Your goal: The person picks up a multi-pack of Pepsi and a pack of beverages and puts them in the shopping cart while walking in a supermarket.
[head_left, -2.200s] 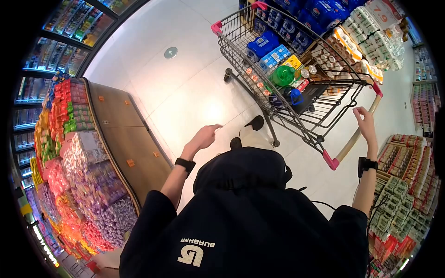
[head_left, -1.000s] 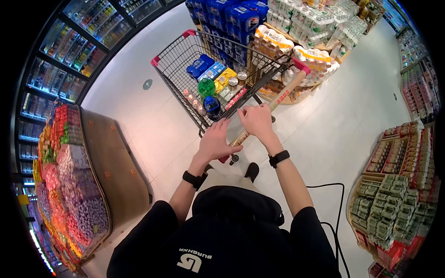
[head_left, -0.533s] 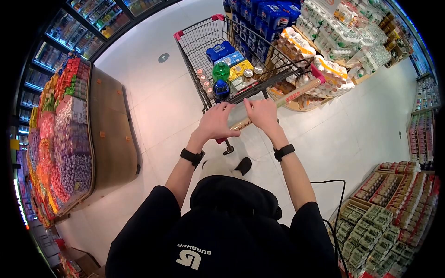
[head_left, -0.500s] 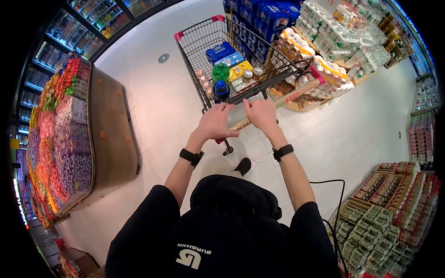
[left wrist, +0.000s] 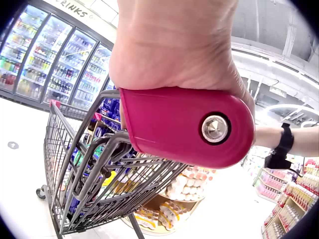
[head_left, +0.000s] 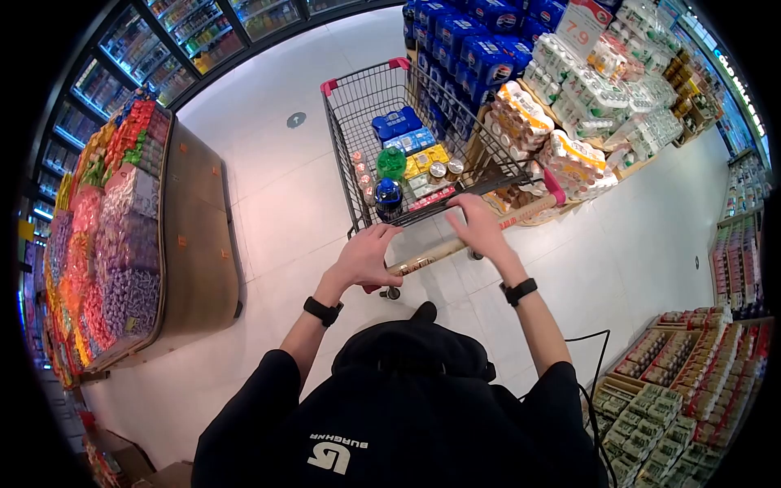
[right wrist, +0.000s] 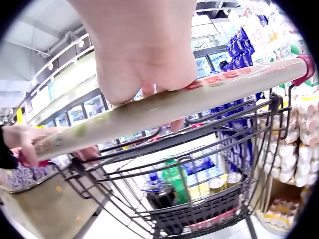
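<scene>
A wire shopping cart (head_left: 338,150) with pink corner caps stands before me in the head view. My left hand (head_left: 366,256) grips the left end of its pale handle (head_left: 435,252), close by the pink end cap (left wrist: 184,127) in the left wrist view. Right of the handle's middle, my right hand (head_left: 480,229) lies over the bar; in the right wrist view its palm heel is on top and a fingertip (right wrist: 177,124) shows below. The basket holds a green bottle (head_left: 392,163), a dark bottle with a blue cap (head_left: 389,195), a blue pack (head_left: 396,124) and silver-topped cans (head_left: 438,169).
Stacked blue Pepsi packs (head_left: 488,61) and white-and-orange packs (head_left: 573,154) stand close along the cart's right side. A candy bin (head_left: 199,220) flanks the left. Drink fridges (head_left: 138,49) line the back; boxed goods (head_left: 651,415) stand at lower right.
Both hands, off the cart at first, have come onto its handle. Lately the right hand has slid rightward and the left toward the left end, widening the gap between them.
</scene>
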Available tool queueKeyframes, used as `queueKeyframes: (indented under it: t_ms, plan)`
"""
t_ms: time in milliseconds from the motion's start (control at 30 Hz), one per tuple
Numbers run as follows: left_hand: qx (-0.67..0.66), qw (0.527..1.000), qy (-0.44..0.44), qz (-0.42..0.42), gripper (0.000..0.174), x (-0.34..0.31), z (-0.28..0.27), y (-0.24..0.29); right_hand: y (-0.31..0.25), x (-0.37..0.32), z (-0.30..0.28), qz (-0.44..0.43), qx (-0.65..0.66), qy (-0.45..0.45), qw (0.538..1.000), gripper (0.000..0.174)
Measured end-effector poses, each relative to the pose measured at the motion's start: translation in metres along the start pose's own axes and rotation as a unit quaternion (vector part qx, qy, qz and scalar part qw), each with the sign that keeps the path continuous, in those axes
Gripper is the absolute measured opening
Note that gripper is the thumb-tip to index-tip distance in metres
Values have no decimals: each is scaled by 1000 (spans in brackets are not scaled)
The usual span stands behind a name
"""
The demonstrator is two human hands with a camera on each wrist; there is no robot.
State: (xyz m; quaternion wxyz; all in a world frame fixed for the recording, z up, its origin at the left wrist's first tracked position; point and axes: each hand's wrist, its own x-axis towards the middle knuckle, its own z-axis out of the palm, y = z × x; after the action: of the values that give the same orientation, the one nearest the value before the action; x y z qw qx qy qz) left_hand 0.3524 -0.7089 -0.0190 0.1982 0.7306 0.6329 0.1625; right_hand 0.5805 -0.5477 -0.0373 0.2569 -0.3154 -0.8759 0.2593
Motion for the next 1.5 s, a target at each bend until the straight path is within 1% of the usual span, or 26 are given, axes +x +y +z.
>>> queueKeyframes:
  t_ms: [33,67,100,167,200,300,333,367,433,467,567,667,700,767,867,1033,1167,1200,1233,1267,1333,1500]
  plan:
    - [-12,1000,0,3,90,-4,0,-1,18,6,-10,-13,-68,-4,998,22]
    - [-18,1000,17,18,90,-8,2,-4,27,10,-16,-25,-119,10,993,23]
    - [-21,1000,13,15,90,-10,2,-5,36,15,-22,-38,-171,25,984,24]
    - [-26,1000,7,10,90,-15,0,-5,56,25,-28,-33,-173,17,984,26]
    - [-26,1000,6,9,90,-17,-1,-6,57,29,-31,-50,-199,36,978,28]
    - [-30,999,11,13,93,-22,-2,-7,72,30,-24,-3,-223,-17,975,34]
    - [-34,999,20,16,96,-24,-2,-6,74,28,-21,46,-220,-75,972,42]
    - [-37,999,28,21,98,-25,-2,-5,75,25,-17,32,-238,-66,968,43]
    - [5,1000,17,-15,105,-27,-5,3,71,19,-12,11,-274,-45,961,45]
    - [29,999,10,-30,109,-27,-6,7,71,16,-11,23,-253,-40,966,45]
    - [79,995,2,-55,112,-31,7,18,58,9,-12,36,-256,-31,966,44]
    - [125,987,64,-73,108,-39,43,23,47,0,-10,40,-249,-13,967,43]
    - [105,990,60,-73,107,-41,40,24,45,-3,-8,38,-249,-6,968,43]
    - [66,993,56,-75,106,-47,32,26,39,-7,-6,62,-247,-25,967,42]
    - [48,994,56,-86,104,-56,27,26,31,-14,-4,77,-242,-30,967,40]
    - [74,994,51,-58,100,-76,28,17,23,-33,7,75,-225,-11,971,37]
    - [66,996,54,-28,99,-91,31,4,7,-48,13,97,-227,-9,969,34]
    - [81,996,20,-44,99,-94,28,3,1,-52,14,93,-233,-5,968,32]
    - [86,995,12,-44,100,-98,28,2,-5,-54,15,88,-237,-2,968,31]
    - [90,995,4,-44,100,-102,29,0,-10,-57,17,109,-230,-15,967,31]
    - [104,993,-19,-45,100,-110,27,-3,-18,-64,22,121,-232,-15,965,30]
    - [102,995,-6,-12,97,-135,24,-11,-41,-88,32,137,-228,5,964,32]
